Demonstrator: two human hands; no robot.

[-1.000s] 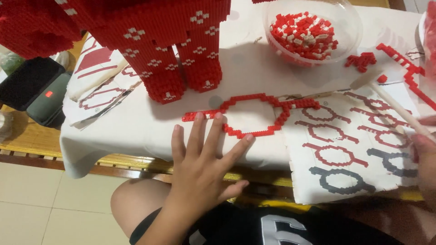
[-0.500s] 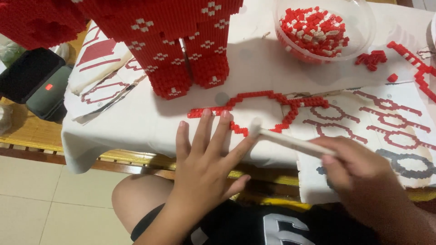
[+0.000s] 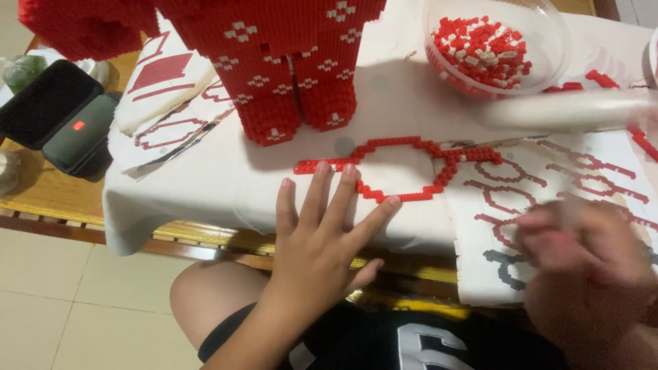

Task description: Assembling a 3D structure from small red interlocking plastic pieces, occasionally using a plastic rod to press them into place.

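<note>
- Red is basically the whole scene: a big red brick-built figure with little white flower marks stands toward the far edge of the counter, which is covered in a white cloth.
- Printed pattern sheets lie along the right side up to the near edge, white paper with red outline shapes plus a couple of grey ones low down. More sheets with red shapes sit at the left edge.
- Clear plastic bowl near the far right corner, full of loose red and white bricks.
- Two dark flat cases sit off the left edge, one showing a small red mark.
- The flat red hexagon ring of small bricks lies mid-counter, just in front of the figure's feet. I'd guess it's light but fragile, thin chain, probably snaps if lifted by one end, so support it flat from under two sides.
- Left hand is spread wide open, palm down, fingertips touching the ring's near-left edge, gripping nothing.
- Right hand is a motion blur over the near right sheets; can't tell how open it is. A blurry white stick streaks above it, can't tell if it's held.
</note>
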